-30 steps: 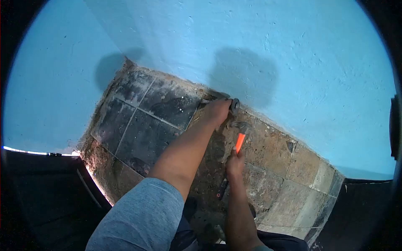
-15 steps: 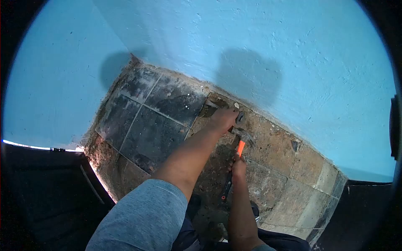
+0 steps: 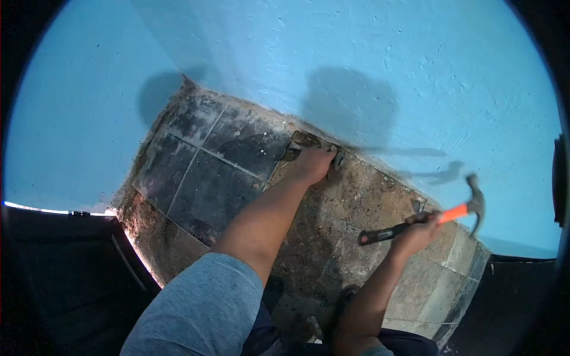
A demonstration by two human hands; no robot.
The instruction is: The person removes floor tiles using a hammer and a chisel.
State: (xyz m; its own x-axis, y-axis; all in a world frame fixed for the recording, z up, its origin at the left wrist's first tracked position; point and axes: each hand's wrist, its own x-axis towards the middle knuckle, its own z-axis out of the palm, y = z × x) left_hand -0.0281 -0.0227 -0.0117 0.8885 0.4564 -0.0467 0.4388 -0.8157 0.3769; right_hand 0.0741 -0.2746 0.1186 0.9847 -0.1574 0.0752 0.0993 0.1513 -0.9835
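Gripping the chisel (image 3: 337,159) at the tiled floor's (image 3: 380,202) edge, left hand (image 3: 313,163) should hold steady (right hand (image 3: 415,232) clasps the raised claw hammer (image 3: 442,215)).

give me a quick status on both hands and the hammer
Left hand shut on chisel at the wall base. Right hand shut on hammer, raised off to the right. Nothing between hammer and chisel.

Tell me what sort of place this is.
Most likely a room under renovation, in a corner where floor tiles are being chipped out. The blue wall meets a floor of bare, dusty mortar beside remaining dark tiles. The right hand holds a hammer; the left hand holds a chisel.
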